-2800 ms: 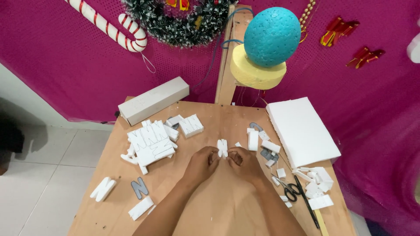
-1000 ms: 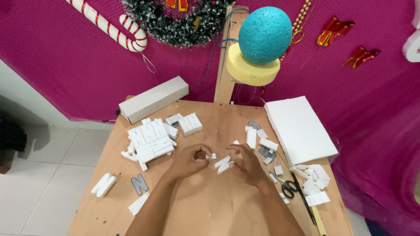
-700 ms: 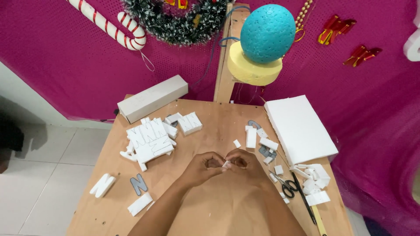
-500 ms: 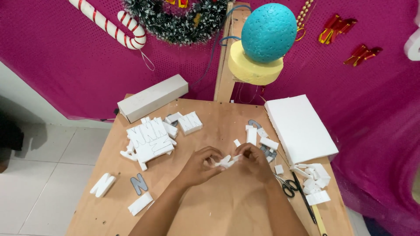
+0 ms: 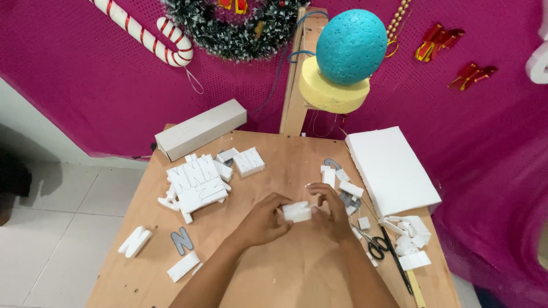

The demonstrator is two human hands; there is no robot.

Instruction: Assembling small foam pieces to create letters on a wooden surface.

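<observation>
Where half a second ago I had a small white foam piece pinched up between my fingertips at a slant, I now hold it level, both hands closed in on it from either side — my left hand (image 5: pixel 264 219) curled around its near end, my right hand (image 5: pixel 334 210) cupped over the far end. That reads to me as a shift from picking and turning the piece to steadying or pressing it, though I cannot say whether it is one piece or two stacked.

The small white foam block (image 5: pixel 297 211) sits just above the middle of the bare wooden table (image 5: pixel 285 279), between my fingers. It looks chunky, matte and blunt-edged, with a faint seam along its side.

To my left lies the pile of white foam cut-out letters (image 5: pixel 197 181); to my right, the black-handled scissors (image 5: pixel 374 245) and the thick white foam slab (image 5: pixel 391 168).
</observation>
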